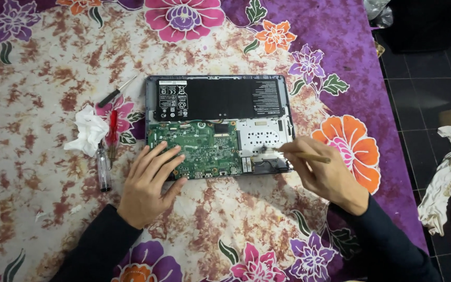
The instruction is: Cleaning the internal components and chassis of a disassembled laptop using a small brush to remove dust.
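Two hands: left hand [150, 180] flat, open on opened laptop [219, 126] below white-labelled black battery [220, 98]; right hand [322, 169] gripping brush [298, 154].

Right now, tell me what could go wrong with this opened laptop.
The left hand rests bare fingers on the exposed green circuit board; skin contact or static might harm it. The right hand works a brush near the silver plate; bristles could snag small parts. The laptop lies on a patterned cloth, where lint may get in.
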